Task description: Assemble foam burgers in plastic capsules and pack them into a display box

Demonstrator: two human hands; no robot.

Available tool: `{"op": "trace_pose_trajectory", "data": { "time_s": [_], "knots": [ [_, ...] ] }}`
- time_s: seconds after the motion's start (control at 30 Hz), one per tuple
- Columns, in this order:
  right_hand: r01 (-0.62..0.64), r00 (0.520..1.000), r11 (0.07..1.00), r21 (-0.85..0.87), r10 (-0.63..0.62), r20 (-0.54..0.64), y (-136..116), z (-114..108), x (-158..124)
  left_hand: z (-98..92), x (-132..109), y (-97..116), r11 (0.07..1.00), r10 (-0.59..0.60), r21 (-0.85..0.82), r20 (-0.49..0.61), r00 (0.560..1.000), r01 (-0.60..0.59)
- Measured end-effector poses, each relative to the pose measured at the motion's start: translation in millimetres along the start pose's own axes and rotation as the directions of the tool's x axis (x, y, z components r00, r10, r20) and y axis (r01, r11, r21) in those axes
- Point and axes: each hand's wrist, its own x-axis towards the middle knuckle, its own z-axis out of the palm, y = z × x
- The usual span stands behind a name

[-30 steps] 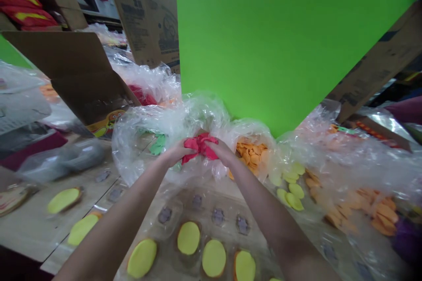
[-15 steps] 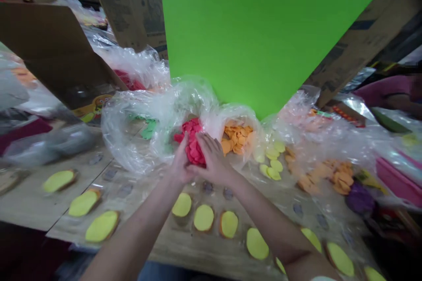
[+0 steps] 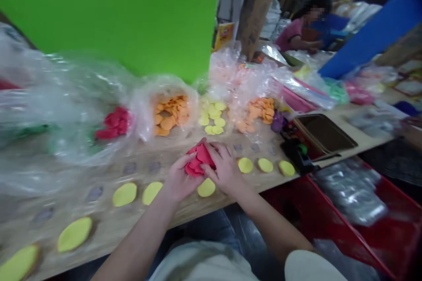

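While both hands clench bunch of red discs [image 3: 199,160] over wooden tabletop [image 3: 273,186], left hand [image 3: 180,180] grips from lower side, right hand [image 3: 224,169] from upper side, fingers curled round. Yellow disc [image 3: 206,188] just below, touching neither clearly. Other yellow discs [image 3: 124,194] in row along tabletop. Orange discs [image 3: 168,114] in clear plastic bag [image 3: 184,92] beyond hands. Co-worker [image 3: 295,33] well apart, far end.
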Motion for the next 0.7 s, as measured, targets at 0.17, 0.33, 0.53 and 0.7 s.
{"op": "trace_pose_trajectory", "data": {
  "time_s": [0.17,0.33,0.53,0.7],
  "knots": [
    [-0.193,0.951,0.960,0.203,0.234,-0.201,51,-19,-36,15.4,35,-45,0.977,-0.126,0.156,-0.110,0.986,0.143],
    [-0.157,0.968,0.970,0.187,0.188,-0.165,80,-40,-60,31.5,55,-79,0.964,-0.102,0.221,-0.212,0.972,0.149],
    [-0.295,0.884,0.888,0.352,0.394,-0.253,104,-42,-73,44.4,70,-102,0.934,-0.075,0.325,-0.230,0.970,0.149],
    [-0.481,0.641,0.585,0.653,0.743,-0.193,123,-39,-78,43.3,77,-109,0.914,-0.087,0.375,-0.197,0.977,0.157]
  ]
}}
